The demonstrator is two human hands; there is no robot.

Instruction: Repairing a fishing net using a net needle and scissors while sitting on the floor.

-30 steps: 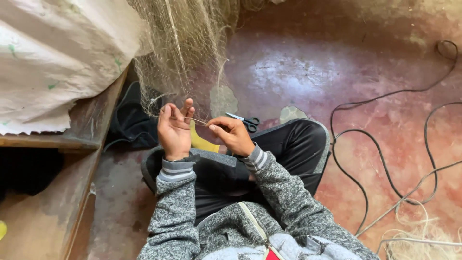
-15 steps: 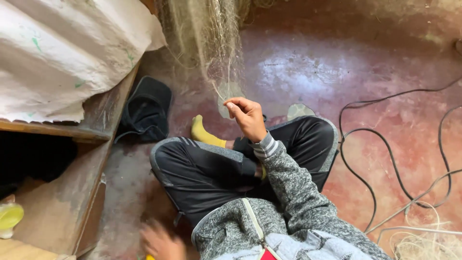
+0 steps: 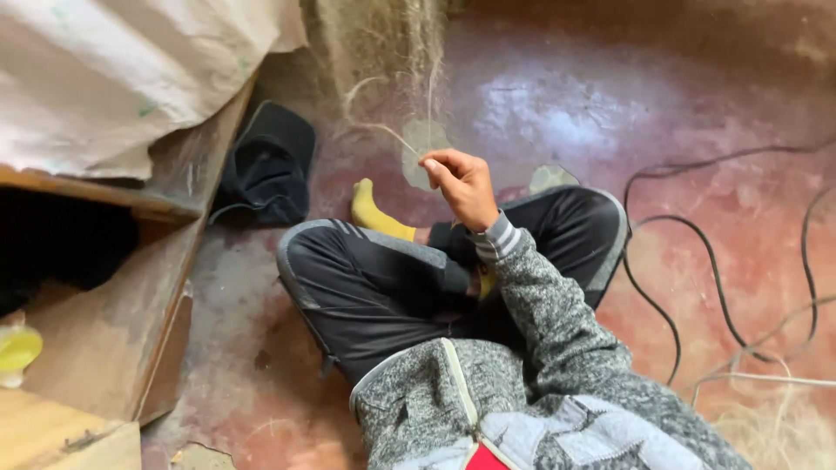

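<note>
Right hand (image 3: pixel 466 184) centre, pinching net strands (image 3: pixel 392 52) hanging from 12; cap (image 3: pixel 268 165) at 10, cables (image 3: pixel 697 261) at 3.

Worn reddish-pink cement floor (image 3: pixel 697 209), mottled and scuffed, with a pale glare of daylight at its upper centre. Left of that glare lay a crumpled black cloth bag (image 3: pixel 266 165); beyond the bag stood a low brown wooden bench (image 3: pixel 113 305), its top draped in a white woven plastic sack (image 3: pixel 113 78). A small yellow plastic cup (image 3: pixel 16 352) sat at the bench's near-left end. Thin black cables (image 3: pixel 688 261) looped across the floor to the right of the glare.
</note>
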